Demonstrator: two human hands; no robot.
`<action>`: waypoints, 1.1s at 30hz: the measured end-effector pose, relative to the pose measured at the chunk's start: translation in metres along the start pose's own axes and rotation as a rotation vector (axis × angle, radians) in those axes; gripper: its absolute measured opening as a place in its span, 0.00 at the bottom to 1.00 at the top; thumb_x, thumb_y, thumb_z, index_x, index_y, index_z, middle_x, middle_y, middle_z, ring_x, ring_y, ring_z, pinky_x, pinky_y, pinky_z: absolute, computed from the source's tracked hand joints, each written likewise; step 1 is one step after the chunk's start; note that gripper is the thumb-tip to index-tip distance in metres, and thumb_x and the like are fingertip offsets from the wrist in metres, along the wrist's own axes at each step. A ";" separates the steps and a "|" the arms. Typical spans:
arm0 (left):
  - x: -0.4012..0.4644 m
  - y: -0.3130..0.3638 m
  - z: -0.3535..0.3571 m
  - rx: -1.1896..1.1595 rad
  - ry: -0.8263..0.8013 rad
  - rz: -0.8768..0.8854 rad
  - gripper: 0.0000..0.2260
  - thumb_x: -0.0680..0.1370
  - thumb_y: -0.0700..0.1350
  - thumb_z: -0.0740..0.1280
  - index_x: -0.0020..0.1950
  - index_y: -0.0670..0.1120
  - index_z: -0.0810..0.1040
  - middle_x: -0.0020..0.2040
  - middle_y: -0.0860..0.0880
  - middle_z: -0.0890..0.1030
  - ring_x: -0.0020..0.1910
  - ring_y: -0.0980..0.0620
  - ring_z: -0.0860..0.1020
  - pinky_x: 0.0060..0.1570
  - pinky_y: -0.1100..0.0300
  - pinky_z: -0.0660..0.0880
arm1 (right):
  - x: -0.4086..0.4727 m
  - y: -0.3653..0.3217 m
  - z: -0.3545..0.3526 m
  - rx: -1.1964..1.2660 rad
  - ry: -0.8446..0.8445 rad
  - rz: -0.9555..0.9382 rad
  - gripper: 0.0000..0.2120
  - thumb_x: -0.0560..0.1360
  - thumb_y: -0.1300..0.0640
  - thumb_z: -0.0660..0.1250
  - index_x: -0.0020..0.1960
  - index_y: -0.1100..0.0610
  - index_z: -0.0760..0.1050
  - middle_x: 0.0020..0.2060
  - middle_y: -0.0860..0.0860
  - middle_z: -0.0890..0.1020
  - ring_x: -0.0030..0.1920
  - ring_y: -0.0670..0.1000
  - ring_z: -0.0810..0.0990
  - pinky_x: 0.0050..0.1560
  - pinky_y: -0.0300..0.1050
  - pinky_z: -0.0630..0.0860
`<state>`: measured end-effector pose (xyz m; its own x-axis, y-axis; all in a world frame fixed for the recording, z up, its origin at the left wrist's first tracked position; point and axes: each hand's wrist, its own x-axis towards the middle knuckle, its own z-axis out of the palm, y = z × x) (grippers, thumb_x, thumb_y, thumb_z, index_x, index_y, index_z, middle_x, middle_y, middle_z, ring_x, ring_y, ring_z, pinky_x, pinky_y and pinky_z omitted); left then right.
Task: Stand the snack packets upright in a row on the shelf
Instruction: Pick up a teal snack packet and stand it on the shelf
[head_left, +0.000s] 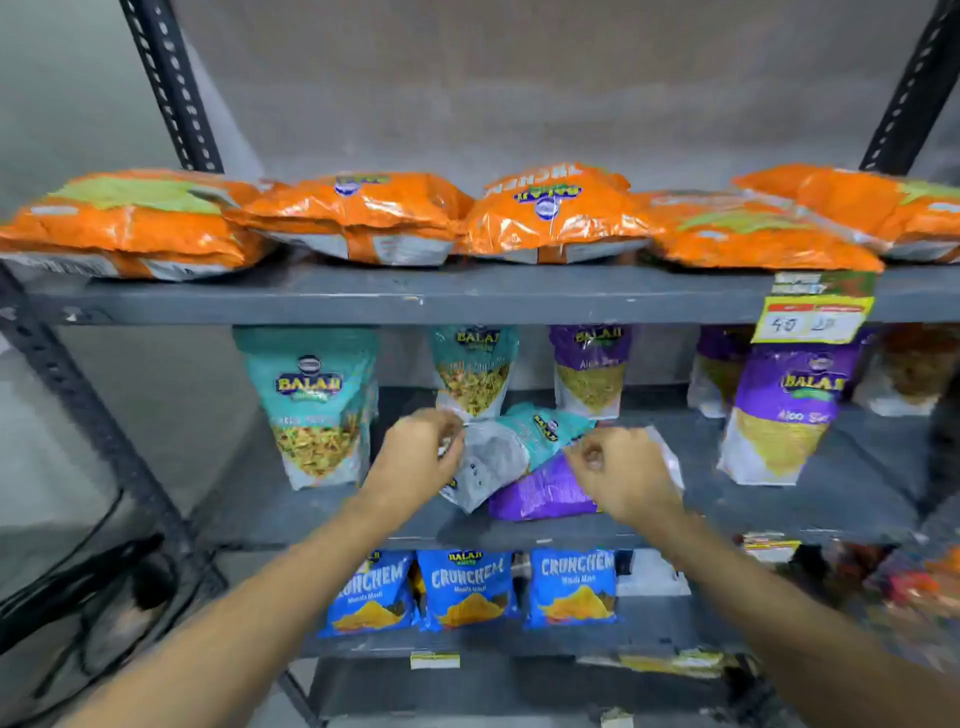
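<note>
- Left hand (418, 457) is curling its fingers around the grey lower end of a teal packet (511, 447) that is lying tilted on the middle shelf (841, 499).
- Right hand (621, 475) is pinching closed on the top of a purple packet (540, 488) lying flat, just beside and partly under the teal one.
- Both lying packets are sitting centre front of the middle shelf, touching each other.
- Standing upright on that shelf: a teal packet at left (314, 405), another teal one behind the hands (475, 371), a purple one behind right of it (589, 369), and a big purple packet at right (789, 415).
- More purple and brown packets are standing at far right rear, blurred.
- Orange packets (358, 218) are lying flat along the top shelf (415, 299).
- A yellow price tag (810, 317) is hanging off the top shelf edge at right.
- Blue Crunchem packets (470, 590) are standing in a row on the lower shelf.
- Black cables (78, 587) are lying on the floor at left.
</note>
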<state>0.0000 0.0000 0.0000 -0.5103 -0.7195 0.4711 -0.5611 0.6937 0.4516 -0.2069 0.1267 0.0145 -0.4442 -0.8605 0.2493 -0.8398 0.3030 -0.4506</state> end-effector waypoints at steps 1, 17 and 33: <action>0.005 -0.013 0.018 0.029 -0.094 -0.056 0.13 0.76 0.48 0.63 0.44 0.40 0.81 0.37 0.40 0.81 0.39 0.39 0.81 0.35 0.55 0.68 | 0.006 0.006 0.021 0.082 -0.050 0.056 0.16 0.75 0.50 0.67 0.36 0.60 0.82 0.34 0.58 0.85 0.39 0.60 0.82 0.39 0.47 0.74; 0.093 -0.146 0.116 -0.794 -0.770 -0.929 0.13 0.78 0.43 0.69 0.61 0.40 0.80 0.54 0.44 0.85 0.56 0.46 0.81 0.57 0.54 0.78 | 0.089 -0.024 0.195 1.225 -0.193 1.038 0.32 0.66 0.46 0.77 0.63 0.63 0.74 0.61 0.54 0.81 0.61 0.58 0.81 0.55 0.46 0.78; 0.012 -0.119 0.081 -0.971 -0.146 -0.559 0.22 0.61 0.37 0.79 0.54 0.45 0.84 0.47 0.50 0.88 0.45 0.54 0.86 0.45 0.62 0.81 | 0.053 -0.010 0.149 1.124 -0.210 0.386 0.21 0.68 0.68 0.76 0.56 0.52 0.76 0.47 0.43 0.85 0.43 0.37 0.85 0.38 0.31 0.78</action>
<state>0.0083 -0.0941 -0.1098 -0.4533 -0.8902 -0.0461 -0.0231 -0.0400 0.9989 -0.1762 0.0170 -0.0952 -0.4588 -0.8735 -0.1631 0.1243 0.1187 -0.9851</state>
